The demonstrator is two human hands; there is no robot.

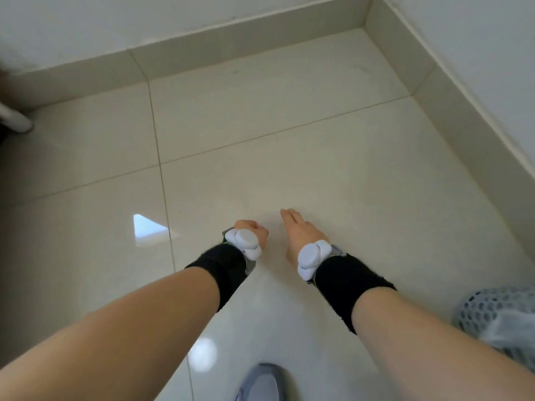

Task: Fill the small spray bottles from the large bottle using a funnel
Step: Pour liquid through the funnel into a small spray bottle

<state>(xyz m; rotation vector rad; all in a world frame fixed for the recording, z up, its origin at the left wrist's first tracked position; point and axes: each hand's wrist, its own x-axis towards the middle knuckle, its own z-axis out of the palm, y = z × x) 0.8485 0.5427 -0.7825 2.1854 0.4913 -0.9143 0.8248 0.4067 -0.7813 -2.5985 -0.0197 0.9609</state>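
Observation:
No spray bottle, large bottle or funnel shows in the head view. Both of my arms reach forward over a glossy tiled floor (289, 134). My left hand (252, 228) is curled into a fist and holds nothing that I can see. My right hand (296, 227) has its fingers straight and together, pointing away from me, and holds nothing. Each wrist carries a black band with a white tracker on it.
A grey perforated basket (498, 311) with a clear plastic liner stands at the right edge. The toe of a grey shoe (262, 383) shows at the bottom. A white leg or post (17, 120) stands at the far left. Walls with a tiled skirting meet in a corner at the top right.

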